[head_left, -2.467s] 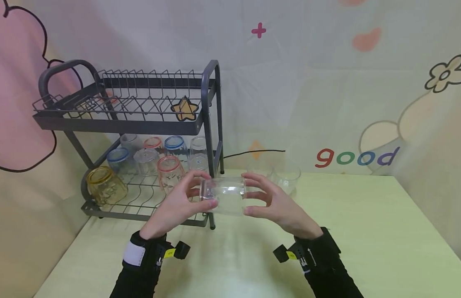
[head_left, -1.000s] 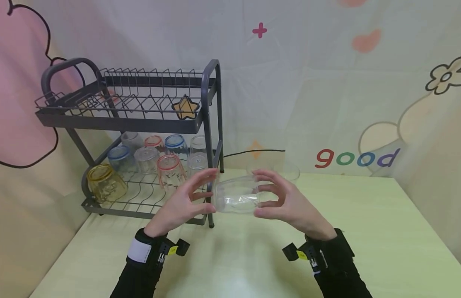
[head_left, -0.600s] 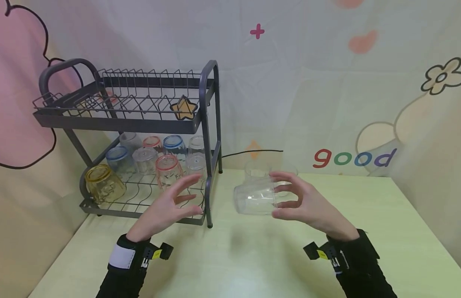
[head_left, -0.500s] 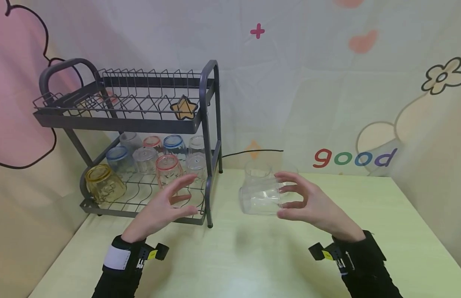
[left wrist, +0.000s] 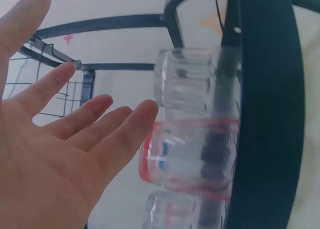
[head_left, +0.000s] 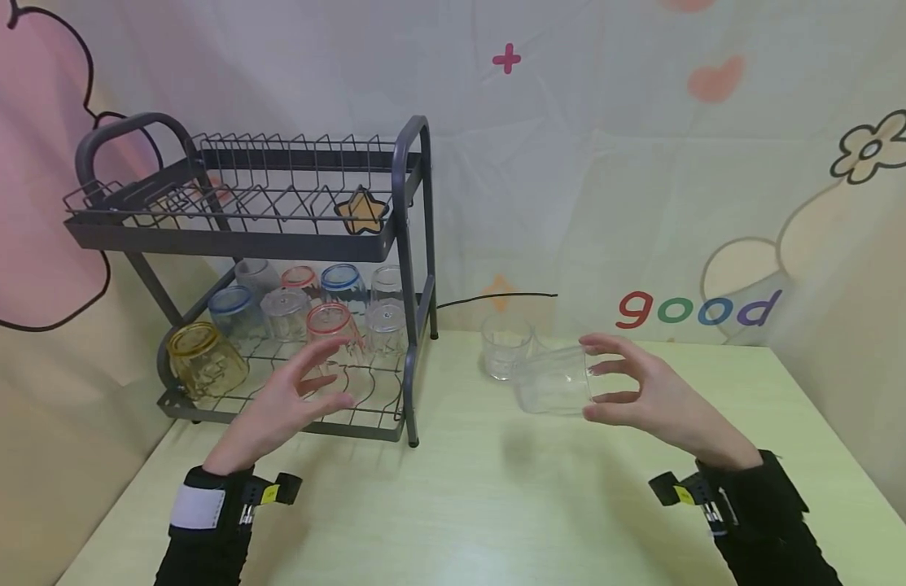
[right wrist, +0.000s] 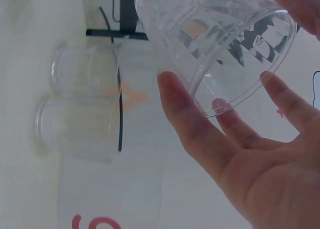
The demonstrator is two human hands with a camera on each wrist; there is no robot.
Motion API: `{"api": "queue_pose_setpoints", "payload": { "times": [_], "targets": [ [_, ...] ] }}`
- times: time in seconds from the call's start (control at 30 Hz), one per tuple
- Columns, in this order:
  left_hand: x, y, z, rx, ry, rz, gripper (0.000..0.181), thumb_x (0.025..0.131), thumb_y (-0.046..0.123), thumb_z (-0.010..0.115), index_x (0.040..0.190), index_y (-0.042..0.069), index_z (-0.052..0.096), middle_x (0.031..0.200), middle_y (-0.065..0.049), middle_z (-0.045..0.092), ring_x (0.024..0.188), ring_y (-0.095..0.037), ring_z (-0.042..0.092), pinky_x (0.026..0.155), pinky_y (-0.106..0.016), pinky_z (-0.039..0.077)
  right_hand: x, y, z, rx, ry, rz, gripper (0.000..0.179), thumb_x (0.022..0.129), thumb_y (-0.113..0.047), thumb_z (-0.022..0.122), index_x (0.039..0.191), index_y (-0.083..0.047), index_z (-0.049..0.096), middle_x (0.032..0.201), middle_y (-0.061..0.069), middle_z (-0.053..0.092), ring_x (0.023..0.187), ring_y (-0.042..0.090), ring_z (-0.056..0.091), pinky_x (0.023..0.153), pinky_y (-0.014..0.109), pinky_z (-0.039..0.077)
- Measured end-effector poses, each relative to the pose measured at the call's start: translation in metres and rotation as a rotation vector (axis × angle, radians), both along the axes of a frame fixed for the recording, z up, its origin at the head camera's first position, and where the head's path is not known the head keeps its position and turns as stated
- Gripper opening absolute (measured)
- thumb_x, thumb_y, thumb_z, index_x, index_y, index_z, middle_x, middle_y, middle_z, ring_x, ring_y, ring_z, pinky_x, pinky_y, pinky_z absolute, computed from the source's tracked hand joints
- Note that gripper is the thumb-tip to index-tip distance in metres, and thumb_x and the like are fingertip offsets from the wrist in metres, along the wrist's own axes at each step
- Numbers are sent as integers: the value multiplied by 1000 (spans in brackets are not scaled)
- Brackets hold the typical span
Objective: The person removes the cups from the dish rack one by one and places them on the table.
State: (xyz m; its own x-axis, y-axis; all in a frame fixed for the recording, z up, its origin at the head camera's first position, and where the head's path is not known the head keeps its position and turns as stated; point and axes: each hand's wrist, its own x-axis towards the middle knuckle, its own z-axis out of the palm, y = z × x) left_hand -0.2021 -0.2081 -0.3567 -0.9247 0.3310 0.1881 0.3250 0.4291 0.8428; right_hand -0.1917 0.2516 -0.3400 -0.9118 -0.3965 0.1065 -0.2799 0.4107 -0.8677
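Over the table, my right hand (head_left: 646, 395) grips a clear drinking glass (head_left: 551, 381) by its rim, fingertips and thumb spread round the mouth. The glass lies sideways in the air, its base toward the left; in the right wrist view the clear glass (right wrist: 215, 34) has its open mouth facing the palm. My left hand (head_left: 280, 407) is empty, its fingers loosely spread in front of the rack's lower shelf. In the left wrist view, the left hand (left wrist: 65, 144) is nearest to an upside-down red-tinted glass (left wrist: 192, 159) on that shelf.
A dark two-tier dish rack (head_left: 233, 242) stands at the left, several upside-down glasses on its lower shelf, among them a yellow glass (head_left: 207, 362) and a blue glass (head_left: 236, 313). At the table's back stands a clear glass (head_left: 505, 346); the right wrist view shows another glass (right wrist: 77, 126) beside it.
Both hands held the glass between them earlier. My left hand has let go and drawn back left; my right hand has carried the glass to the right.
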Motion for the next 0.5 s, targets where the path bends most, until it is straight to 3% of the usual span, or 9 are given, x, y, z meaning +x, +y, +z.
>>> {"api": "queue_pose_setpoints", "payload": {
  "times": [0.2,0.4,0.5],
  "targets": [
    [-2,-12,-3,-85,23,47,75,87,28,76,150,17,37,154,-15,30,126,-50,45,89,-55,51,-5,16,2,116,25,-40,82,80,-30,83,148,-25,37,146,2,40,122,31,51,80,32,56],
    [-8,-31,-3,-253,133,121,76,84,32,78,147,11,40,148,-16,37,131,-41,40,97,-56,44,-14,31,5,255,59,-70,82,79,-33,83,147,-24,38,144,9,41,125,34,46,81,41,53],
    [-8,-41,0,-313,136,146,77,85,39,76,146,9,40,148,-18,36,129,-43,40,97,-58,43,-20,36,6,330,82,-83,81,79,-33,83,147,-23,39,142,13,42,122,36,48,80,46,53]
  ]
}}
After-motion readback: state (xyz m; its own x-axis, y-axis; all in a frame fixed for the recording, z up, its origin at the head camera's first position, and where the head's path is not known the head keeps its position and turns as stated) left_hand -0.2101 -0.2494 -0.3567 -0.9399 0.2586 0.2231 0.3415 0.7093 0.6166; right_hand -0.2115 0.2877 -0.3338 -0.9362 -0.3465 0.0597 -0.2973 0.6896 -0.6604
